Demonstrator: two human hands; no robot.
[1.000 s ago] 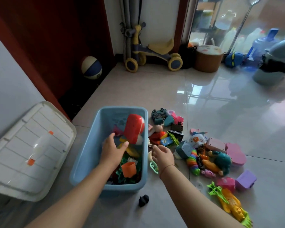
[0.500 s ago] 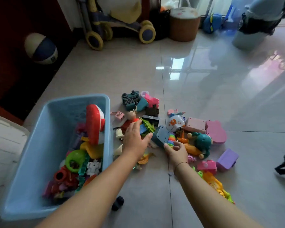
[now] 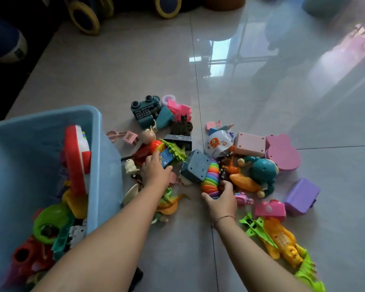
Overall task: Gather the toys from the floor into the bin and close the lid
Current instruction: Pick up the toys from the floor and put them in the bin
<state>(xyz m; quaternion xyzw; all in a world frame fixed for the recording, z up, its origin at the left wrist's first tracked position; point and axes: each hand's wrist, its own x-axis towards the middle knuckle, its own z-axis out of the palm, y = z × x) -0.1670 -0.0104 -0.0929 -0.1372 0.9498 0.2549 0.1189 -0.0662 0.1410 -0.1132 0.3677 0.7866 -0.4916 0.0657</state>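
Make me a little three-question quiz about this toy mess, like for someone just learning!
1. True or false: the light blue plastic bin already has toys inside.
2. Which toy is the right hand closing on? A) the rainbow ringed plastic slinky-worm B) the purple plastic box C) the pink toy camera
3. Fill in: the left hand reaches over the pile on the ___ floor.

Key: 1 true; 2 A; 3 tiled
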